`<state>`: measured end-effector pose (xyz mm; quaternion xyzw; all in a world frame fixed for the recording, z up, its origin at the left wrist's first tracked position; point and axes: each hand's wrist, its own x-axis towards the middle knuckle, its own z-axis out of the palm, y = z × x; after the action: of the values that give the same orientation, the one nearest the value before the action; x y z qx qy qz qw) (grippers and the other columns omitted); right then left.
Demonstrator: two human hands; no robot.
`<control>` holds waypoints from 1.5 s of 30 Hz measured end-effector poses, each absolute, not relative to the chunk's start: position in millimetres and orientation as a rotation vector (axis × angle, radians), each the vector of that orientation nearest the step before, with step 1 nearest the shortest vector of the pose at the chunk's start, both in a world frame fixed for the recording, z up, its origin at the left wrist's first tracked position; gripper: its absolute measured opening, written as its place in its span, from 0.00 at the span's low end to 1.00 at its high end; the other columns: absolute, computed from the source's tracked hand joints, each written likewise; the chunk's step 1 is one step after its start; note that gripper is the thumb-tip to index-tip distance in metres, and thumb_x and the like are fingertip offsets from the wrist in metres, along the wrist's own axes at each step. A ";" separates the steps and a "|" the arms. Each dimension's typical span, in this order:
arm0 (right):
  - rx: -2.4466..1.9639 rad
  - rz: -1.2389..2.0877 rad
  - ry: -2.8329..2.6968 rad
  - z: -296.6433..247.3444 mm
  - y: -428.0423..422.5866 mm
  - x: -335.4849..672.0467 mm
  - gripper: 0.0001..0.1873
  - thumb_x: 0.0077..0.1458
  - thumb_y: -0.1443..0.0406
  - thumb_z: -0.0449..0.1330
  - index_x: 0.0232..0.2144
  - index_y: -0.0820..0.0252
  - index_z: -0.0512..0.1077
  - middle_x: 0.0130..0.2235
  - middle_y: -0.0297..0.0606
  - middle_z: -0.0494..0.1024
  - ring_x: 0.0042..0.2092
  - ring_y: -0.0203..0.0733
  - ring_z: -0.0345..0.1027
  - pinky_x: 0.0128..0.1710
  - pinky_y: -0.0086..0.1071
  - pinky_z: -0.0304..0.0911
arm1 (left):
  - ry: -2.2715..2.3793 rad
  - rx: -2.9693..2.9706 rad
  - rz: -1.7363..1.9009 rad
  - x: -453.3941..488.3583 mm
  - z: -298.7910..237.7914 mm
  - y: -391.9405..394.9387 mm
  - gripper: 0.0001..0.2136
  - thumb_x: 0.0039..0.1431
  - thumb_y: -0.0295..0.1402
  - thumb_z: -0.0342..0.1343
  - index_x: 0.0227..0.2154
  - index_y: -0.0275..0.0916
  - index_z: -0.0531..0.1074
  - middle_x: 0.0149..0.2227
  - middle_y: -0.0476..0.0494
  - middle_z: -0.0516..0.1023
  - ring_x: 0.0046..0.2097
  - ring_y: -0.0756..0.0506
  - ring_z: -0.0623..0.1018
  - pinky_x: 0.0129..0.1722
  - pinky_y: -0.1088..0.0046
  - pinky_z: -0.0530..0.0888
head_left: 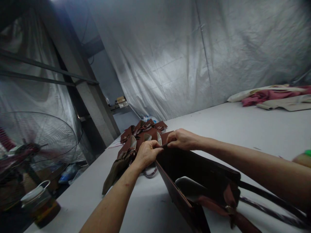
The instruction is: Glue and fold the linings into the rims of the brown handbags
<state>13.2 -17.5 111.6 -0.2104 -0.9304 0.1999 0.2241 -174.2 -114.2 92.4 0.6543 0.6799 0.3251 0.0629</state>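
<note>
A dark brown handbag [175, 191] stands on the white table with its mouth open toward me. My left hand [148, 151] pinches its far top edge between thumb and fingers. Close beside it, my right hand [181, 139] grips the same rim, a little to the right. Inside the bag a pale flap [190, 186] shows. A reddish-brown strap with a metal ring [228, 208] hangs at the near end, and dark handles [269, 210] trail off to the right.
More brown bags [143, 132] lie heaped at the far table end. A lidded jar of amber liquid [41, 205] stands at the left edge, near a large fan [36, 139]. Folded pink and beige cloth [272, 97] lies far right. Silver sheeting [170, 58] hangs behind.
</note>
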 end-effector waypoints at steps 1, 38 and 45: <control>-0.586 0.476 -2.573 110.3 -18.0 10.4 0.08 0.50 0.63 0.59 0.29 0.59 0.77 0.24 0.33 0.74 0.27 0.36 0.65 0.26 0.27 0.53 | 2.057 1.993 0.970 -173.0 93.6 -116.0 0.08 0.49 0.37 0.58 0.26 0.38 0.77 0.25 0.50 0.76 0.29 0.50 0.72 0.28 0.78 0.65; -0.638 0.378 -2.825 113.3 -27.7 36.5 0.08 0.52 0.64 0.55 0.32 0.58 0.74 0.28 0.36 0.76 0.28 0.39 0.66 0.24 0.29 0.52 | 2.429 2.249 0.561 -171.1 121.8 -110.7 0.08 0.51 0.36 0.57 0.27 0.41 0.79 0.26 0.47 0.79 0.32 0.47 0.76 0.32 0.74 0.66; -0.631 0.717 -2.578 79.4 -22.1 72.8 0.15 0.58 0.61 0.52 0.43 0.61 0.72 0.33 0.40 0.78 0.34 0.43 0.70 0.33 0.32 0.61 | 2.562 2.197 0.438 -188.2 120.8 -118.3 0.06 0.51 0.34 0.56 0.27 0.40 0.77 0.28 0.44 0.79 0.33 0.46 0.76 0.34 0.73 0.66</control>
<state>72.8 -22.1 79.4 -0.2252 -0.9198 0.2558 0.1948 -188.2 -118.3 120.8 0.6400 0.7464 0.1277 -0.1303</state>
